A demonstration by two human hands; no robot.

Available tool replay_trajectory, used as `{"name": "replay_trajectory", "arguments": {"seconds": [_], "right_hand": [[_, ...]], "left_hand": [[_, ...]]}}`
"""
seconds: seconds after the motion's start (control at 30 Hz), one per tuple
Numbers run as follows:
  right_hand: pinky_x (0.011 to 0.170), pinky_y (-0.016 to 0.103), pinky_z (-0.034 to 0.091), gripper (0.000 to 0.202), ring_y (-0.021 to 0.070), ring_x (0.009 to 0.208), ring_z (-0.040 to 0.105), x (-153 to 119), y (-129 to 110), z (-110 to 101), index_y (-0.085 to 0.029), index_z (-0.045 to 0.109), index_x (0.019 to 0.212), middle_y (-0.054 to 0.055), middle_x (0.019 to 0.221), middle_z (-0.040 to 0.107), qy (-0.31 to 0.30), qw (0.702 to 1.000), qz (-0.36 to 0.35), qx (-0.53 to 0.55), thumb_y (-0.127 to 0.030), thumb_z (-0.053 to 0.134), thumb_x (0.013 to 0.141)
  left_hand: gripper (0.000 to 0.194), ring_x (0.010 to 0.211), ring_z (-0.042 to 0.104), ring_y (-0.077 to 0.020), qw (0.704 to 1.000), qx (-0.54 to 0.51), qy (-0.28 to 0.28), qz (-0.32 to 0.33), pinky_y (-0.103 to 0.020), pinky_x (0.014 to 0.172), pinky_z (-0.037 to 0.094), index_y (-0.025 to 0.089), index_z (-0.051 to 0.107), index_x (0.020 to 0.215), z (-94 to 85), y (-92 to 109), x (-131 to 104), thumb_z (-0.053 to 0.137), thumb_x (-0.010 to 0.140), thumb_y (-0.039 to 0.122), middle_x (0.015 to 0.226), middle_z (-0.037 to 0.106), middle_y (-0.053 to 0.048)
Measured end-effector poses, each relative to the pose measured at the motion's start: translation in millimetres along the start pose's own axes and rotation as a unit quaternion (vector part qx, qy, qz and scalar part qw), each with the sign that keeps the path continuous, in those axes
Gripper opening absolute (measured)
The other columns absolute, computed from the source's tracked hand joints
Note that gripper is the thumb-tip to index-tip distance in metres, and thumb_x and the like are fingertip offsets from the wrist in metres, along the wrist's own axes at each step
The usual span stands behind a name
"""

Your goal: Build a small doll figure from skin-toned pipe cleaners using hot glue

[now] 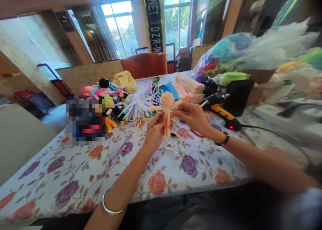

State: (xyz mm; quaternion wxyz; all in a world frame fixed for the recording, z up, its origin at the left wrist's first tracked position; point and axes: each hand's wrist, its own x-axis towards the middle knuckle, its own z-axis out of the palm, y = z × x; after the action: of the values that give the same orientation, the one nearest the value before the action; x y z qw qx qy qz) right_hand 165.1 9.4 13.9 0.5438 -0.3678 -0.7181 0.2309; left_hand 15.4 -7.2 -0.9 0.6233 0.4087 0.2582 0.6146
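A small beige doll [167, 100], which looks wound from pipe cleaners, stands upright between my hands above the table. It has a round coiled head, two outstretched arms and a straight lower body. My left hand [155, 130] is closed around its torso and legs from the left. From the right, my right hand [195, 118] pinches at the doll's side, just under its arm; the fingertips are partly hidden. Behind the doll lie white pipe cleaners [138, 106] and a thick bundle of peach pipe cleaners [190, 88].
A glue gun [222, 113] with a lit red light and a cord lies at right, by a black upright panel [237, 97] and a green-lidded jar [232, 77]. Colourful dolls [108, 92] pile up at left. Plastic bags [276, 42] bulge at back right. Scraps dot the flowered tablecloth [75, 176].
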Motion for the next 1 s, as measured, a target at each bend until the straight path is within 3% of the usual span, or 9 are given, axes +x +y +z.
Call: {"name": "replay_trajectory", "arguments": {"seconds": [0.37, 0.53, 0.83, 1.0], "right_hand": [[0.057, 0.024, 0.043, 0.023, 0.0124, 0.06, 0.057, -3.9, 4.2, 4.8, -0.016, 0.064, 0.069, 0.001, 0.066, 0.064, 0.057, 0.997, -0.031, -0.039, -0.039, 0.068, 0.074], [0.061, 0.025, 0.046, 0.02, 0.0135, 0.065, 0.061, -5.9, 3.9, 6.0, -0.017, 0.069, 0.084, 0.002, 0.076, 0.07, 0.047, 0.997, -0.055, -0.023, -0.035, 0.065, 0.077], [0.06, 0.023, 0.048, 0.016, 0.0126, 0.065, 0.061, -8.1, 3.5, 7.3, -0.018, 0.071, 0.086, 0.002, 0.079, 0.071, 0.051, 0.994, -0.087, -0.051, -0.031, 0.065, 0.078], [0.062, 0.025, 0.047, 0.021, 0.0148, 0.07, 0.062, -9.5, 1.9, 6.8, -0.019, 0.071, 0.086, 0.003, 0.082, 0.071, 0.044, 0.992, -0.085, -0.079, -0.037, 0.064, 0.078]], "left_hand": [[0.025, 0.056, 0.06, -0.0104, 0.997, 0.058, 0.015, 0.041, -0.022, 0.051, 0.045, 0.017, 0.061, 0.084, 1.2, -0.8, -1.0, 0.072, 0.065, 0.028, 0.073, 0.065, 0.0], [0.028, 0.05, 0.055, -0.0068, 0.992, 0.098, 0.024, 0.076, -0.019, 0.047, 0.041, 0.015, 0.059, 0.076, 2.4, -2.0, -2.1, 0.072, 0.067, 0.038, 0.066, 0.064, 0.0], [0.029, 0.044, 0.05, -0.0053, 0.989, 0.117, 0.032, 0.081, -0.017, 0.042, 0.034, 0.013, 0.058, 0.069, 2.7, -2.2, -2.6, 0.07, 0.069, 0.04, 0.06, 0.061, 0.0], [0.031, 0.043, 0.047, -0.0041, 0.99, 0.115, 0.038, 0.071, -0.017, 0.041, 0.031, 0.013, 0.059, 0.067, 2.6, -2.0, -3.3, 0.07, 0.07, 0.041, 0.056, 0.058, 0.001]]}}
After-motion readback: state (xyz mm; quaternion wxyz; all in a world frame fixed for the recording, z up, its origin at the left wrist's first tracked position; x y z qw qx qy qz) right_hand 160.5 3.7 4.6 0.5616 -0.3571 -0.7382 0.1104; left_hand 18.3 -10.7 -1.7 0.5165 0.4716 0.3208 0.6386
